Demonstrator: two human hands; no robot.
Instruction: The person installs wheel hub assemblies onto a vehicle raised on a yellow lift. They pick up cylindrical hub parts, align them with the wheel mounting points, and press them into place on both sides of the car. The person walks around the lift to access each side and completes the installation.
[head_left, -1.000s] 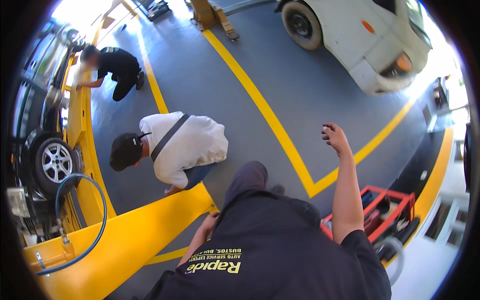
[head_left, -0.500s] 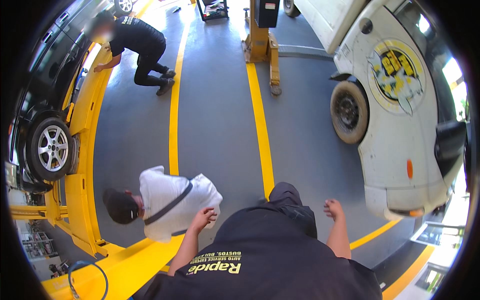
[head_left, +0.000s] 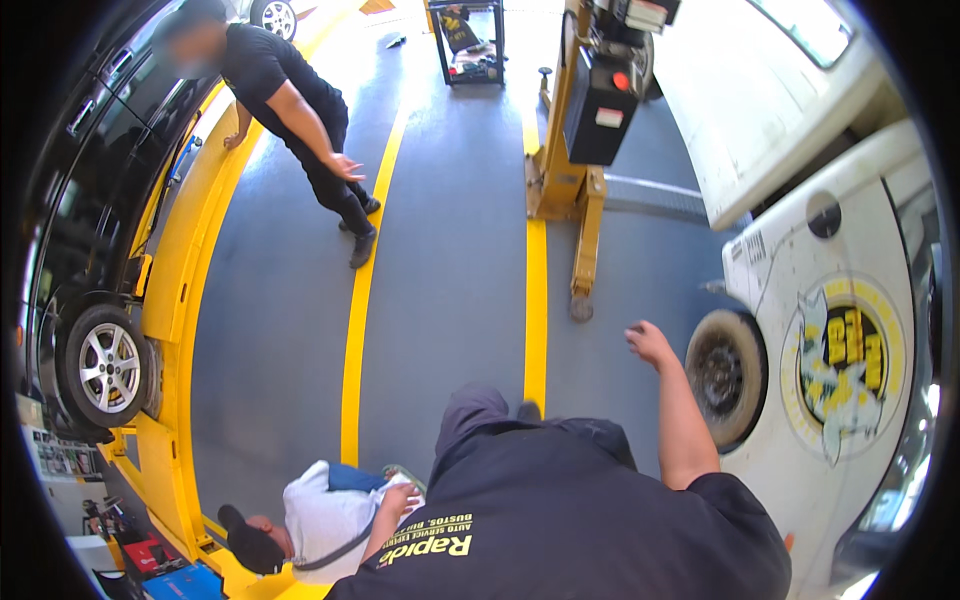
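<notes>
My right hand (head_left: pixel 650 343) is held out over the grey floor, its fingers loosely bent and a little apart. Nothing shows in it, and the dusty front wheel (head_left: pixel 725 378) of the white vehicle is the thing nearest to it. At the lower left, my left hand (head_left: pixel 402 498) hangs with slightly curled, parted fingers and holds nothing. In the picture it overlaps a person in a white shirt (head_left: pixel 325 510), a dark cap and a dark strap; whether it touches them I cannot tell. My dark shirt (head_left: pixel 560 510) fills the lower middle.
A black car (head_left: pixel 85 215) stands along the yellow lift platform (head_left: pixel 185 260) at left, where a person in black (head_left: pixel 290 95) leans one hand. A yellow lift post (head_left: pixel 560 150) with a black box rises ahead. The white vehicle (head_left: pixel 790 260) is at right, a black tool cart (head_left: pixel 470 45) far ahead.
I have moved forward; lift post and white vehicle look nearer. My right hand has swung forward. The person in black has straightened up and holds one arm out. The white-shirted person is lower in view.
</notes>
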